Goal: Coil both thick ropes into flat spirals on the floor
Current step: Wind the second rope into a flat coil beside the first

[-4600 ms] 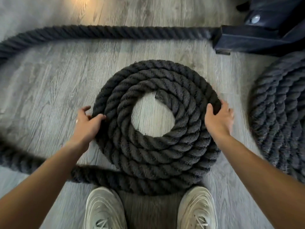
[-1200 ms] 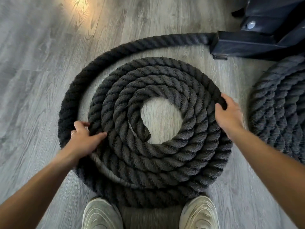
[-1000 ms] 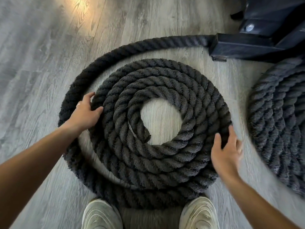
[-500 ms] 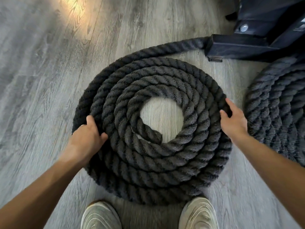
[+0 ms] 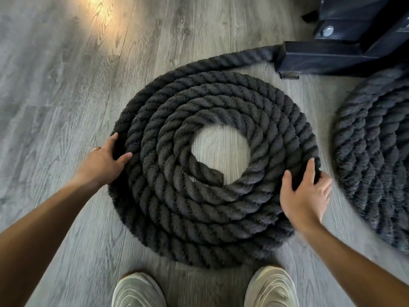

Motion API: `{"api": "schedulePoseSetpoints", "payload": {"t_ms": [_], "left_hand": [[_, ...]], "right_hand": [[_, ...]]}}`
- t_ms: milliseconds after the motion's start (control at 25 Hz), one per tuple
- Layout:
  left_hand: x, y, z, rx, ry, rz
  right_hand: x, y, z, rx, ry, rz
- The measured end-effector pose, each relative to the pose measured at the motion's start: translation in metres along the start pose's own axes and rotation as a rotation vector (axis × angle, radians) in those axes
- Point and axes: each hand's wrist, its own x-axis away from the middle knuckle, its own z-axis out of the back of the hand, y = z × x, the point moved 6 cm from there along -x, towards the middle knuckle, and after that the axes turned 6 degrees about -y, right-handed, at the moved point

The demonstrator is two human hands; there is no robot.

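Two hands bracket the near coil. The left hand (image 5: pixel 104 161) cups the coil's outer turn on its left flank, fingers curled over the rope and thumb lying on the next turn in, a ring on one finger. The right hand (image 5: pixel 304 196) lies spread and flat on the outer turns at the coil's lower right, pressing rather than gripping. Between them the near coil (image 5: pixel 212 218) sits flat on the floor (image 5: pixel 55 74), about five turns round an open centre where the cut rope end (image 5: pixel 210 173) points inward. From the coil's far side the outer turn runs off to the dark metal frame (image 5: pixel 343 56), so little slack seems left. To the right of the near coil lies the second coil (image 5: pixel 371 160), wound tight. Just below the near coil are the person's shoes (image 5: pixel 271 286).

To finish well, I would push both flanks inward together, closing gaps between turns, keeping every turn down on the floor.
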Motion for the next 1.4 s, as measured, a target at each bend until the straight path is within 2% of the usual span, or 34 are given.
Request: {"api": "schedulePoseSetpoints", "payload": {"t_ms": [160,280,440,520,680,800,1040,1240,1320,1400], "left_hand": [[-0.002,0.015,-0.01,0.062,0.075,-0.052],[0.001,0.023,-0.026,0.205,0.056,-0.061],[-0.006,0.007,-0.033,0.537,-0.046,0.095],[-0.012,0.005,-0.028,0.597,-0.043,0.142],[-0.029,0.031,-0.011,0.515,-0.05,0.063],[-0.037,0.042,-0.013,0.454,-0.101,0.071],[-0.029,0.037,-0.026,0.584,-0.126,0.11],[-0.007,0.043,-0.037,0.619,-0.148,0.087],[-0.003,0.048,-0.031,0.479,-0.117,0.026],[0.002,0.073,-0.02,0.075,0.071,-0.188]], "right_hand": [[-0.077,-0.004,0.013,0.116,0.012,0.088],[-0.117,-0.006,0.028,0.156,0.017,0.164],[-0.092,-0.009,0.028,0.101,0.103,0.146],[-0.052,-0.005,0.019,0.053,0.142,0.119],[0.002,0.011,-0.003,-0.026,0.069,0.082],[-0.018,0.01,0.002,-0.113,0.033,0.051],[-0.043,0.014,0.007,-0.07,0.066,0.178],[-0.063,0.02,0.02,-0.04,0.002,0.228],[-0.064,0.017,0.026,-0.043,-0.015,0.223],[-0.061,0.01,0.029,-0.015,-0.022,0.224]]}}
